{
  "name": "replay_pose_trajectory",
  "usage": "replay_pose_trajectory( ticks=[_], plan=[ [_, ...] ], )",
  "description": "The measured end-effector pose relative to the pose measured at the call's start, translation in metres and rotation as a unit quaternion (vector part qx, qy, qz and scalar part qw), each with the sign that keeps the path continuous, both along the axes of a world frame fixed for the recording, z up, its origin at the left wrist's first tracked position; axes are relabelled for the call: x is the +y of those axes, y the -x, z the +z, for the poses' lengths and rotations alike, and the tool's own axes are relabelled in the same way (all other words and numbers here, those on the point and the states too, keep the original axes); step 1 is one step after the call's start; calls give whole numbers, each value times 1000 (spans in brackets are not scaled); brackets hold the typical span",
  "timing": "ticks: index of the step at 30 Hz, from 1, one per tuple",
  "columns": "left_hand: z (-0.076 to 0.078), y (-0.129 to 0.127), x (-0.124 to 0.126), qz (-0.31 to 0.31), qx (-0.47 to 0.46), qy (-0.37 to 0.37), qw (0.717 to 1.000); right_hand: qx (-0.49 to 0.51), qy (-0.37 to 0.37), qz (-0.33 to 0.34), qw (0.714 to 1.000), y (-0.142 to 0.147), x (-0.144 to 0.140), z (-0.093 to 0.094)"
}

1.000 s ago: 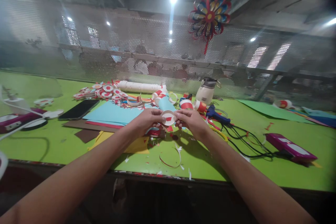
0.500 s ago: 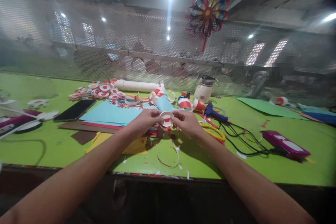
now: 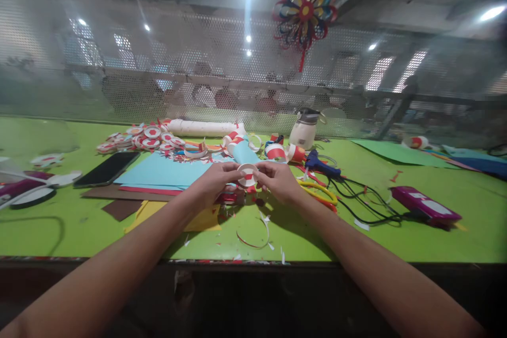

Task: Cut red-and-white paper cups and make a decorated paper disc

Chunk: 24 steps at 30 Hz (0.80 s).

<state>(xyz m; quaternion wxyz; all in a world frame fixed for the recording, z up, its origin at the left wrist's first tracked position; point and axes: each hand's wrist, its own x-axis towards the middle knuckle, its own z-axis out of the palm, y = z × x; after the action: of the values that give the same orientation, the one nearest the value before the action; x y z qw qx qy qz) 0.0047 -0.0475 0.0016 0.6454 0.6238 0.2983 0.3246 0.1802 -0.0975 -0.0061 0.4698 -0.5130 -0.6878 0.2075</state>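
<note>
The left hand (image 3: 216, 182) and the right hand (image 3: 279, 182) meet over the middle of the green surface (image 3: 415, 232), both pinching a small white paper ring (image 3: 247, 175) with a red mark between fingertips, the left at its nine o'clock edge and the right at its three o'clock edge. The ring is held just above the surface, tilted toward the camera. Directly under the hands, at six o'clock, lie a yellow sheet (image 3: 198, 217) and a curled red-and-white paper strip (image 3: 255, 237) among small scraps. At nine o'clock from the hands a light blue sheet (image 3: 166, 171) rests on darker card, and further out the same way lies a black phone (image 3: 106, 169). At eleven o'clock a heap of red-and-white paper discs (image 3: 146, 139) sits near a long white tube (image 3: 202, 128). At two o'clock lie a blue glue gun (image 3: 320, 165) and behind it a white jar (image 3: 304, 131); yellow scissors (image 3: 319, 190) lie just beside the right wrist. At three o'clock, well apart, a magenta box (image 3: 430, 206) sits at the end of black cables (image 3: 368, 206). At twelve o'clock, high on the mesh screen (image 3: 119, 63), hangs a paper pinwheel (image 3: 304, 10).
</note>
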Motion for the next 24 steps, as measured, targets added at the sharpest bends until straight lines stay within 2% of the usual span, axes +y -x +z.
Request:
replay_pose_trajectory(
  ticks=[4, 7, 13, 20, 24],
  plan=[
    [-5, -1, 3, 26, 15, 26, 999, -13, -8, -9, 1000, 5, -1, -4],
    [-8, -2, 3, 14, -2, 44, 999, -20, -13, -11, 1000, 8, -3, -5],
    [-5, -3, 1, 15, -28, 31, 999, -17, -3, 9, 1000, 12, -8, -2],
    [-5, -2, -1, -23, -38, 62, 997, 119, 64, 27, 990, 9, -4, 1],
    [-5, -5, -2, -37, -39, 61, 997, 148, 64, 42, 986, 8, -2, 0]
  ],
)
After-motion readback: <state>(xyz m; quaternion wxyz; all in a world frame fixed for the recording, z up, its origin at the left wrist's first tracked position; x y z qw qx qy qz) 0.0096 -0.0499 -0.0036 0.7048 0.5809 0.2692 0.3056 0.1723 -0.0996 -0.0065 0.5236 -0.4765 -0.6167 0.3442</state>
